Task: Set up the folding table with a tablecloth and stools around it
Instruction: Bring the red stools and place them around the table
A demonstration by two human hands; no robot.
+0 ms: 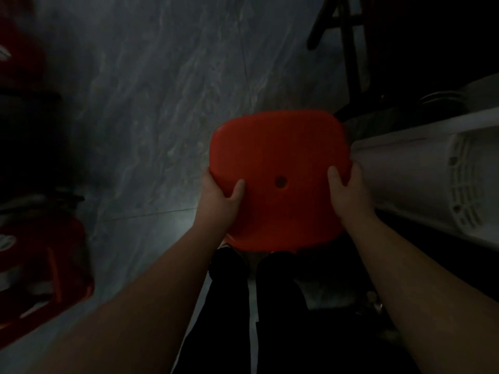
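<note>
Dim lighting throughout; detail limited.

Far left edge: red plastic items (40,265), blurred, kind not determinable. Beside them, grey marbled floor (162,103), running up the centre of the view.

Left of centre: left hand (220,197), curled round the left rim of the red stool (280,149). Thumb (237,188) pressed flat on top of the seat, other fingers tucked under the rim and out of sight. Firm hold, not a resting touch.

Centre: stool seen from above, rounded square seat facing up, small round hole (280,182) in the near half of the seat. Legs hidden beneath the seat; whether standing on the floor or lifted clear, not determinable. Directly below it, dark trousers (270,306).

Right of centre: right hand (348,193), curled round the right rim of the seat in the same manner, thumb (334,176) on top, remaining fingers hidden under the edge.

Upper right: dark metal frame (348,49), thin bars rising out of view. Right edge: long white plastic object (405,171) lying on its side, ribbed end facing right, just beside the stool and the right hand; contact not determinable.
</note>
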